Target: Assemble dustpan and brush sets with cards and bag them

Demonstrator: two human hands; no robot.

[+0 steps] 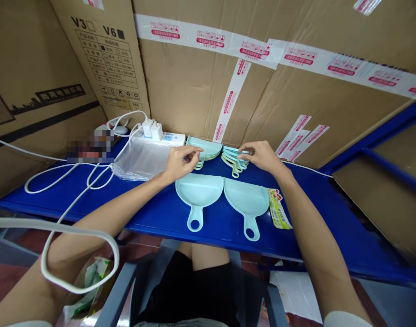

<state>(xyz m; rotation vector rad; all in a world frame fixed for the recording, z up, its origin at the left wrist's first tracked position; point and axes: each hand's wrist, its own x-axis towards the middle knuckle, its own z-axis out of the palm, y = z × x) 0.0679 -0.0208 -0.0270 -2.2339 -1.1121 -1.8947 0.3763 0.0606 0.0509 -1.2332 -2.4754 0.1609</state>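
Observation:
My left hand (183, 162) is half curled beside a stack of mint-green dustpans (209, 147) at the back of the table. Its thumb and forefinger are apart, with nothing visible between them. My right hand (260, 154) pinches the end of a light blue flat piece (242, 154) on a fanned stack of pale green and blue pieces (234, 164) with holed handles. Closer to me, two mint-green dustpans lie side by side, a left one (200, 190) and a right one (247, 200), handles towards me. A printed packaging card (279, 209) lies beside the right dustpan.
Clear plastic bags (139, 159) lie to the left, in front of a white power strip (173, 139) with plugs. White cables (71, 165) loop across the left side of the blue table (143, 213). Cardboard (194, 86) walls the back and sides.

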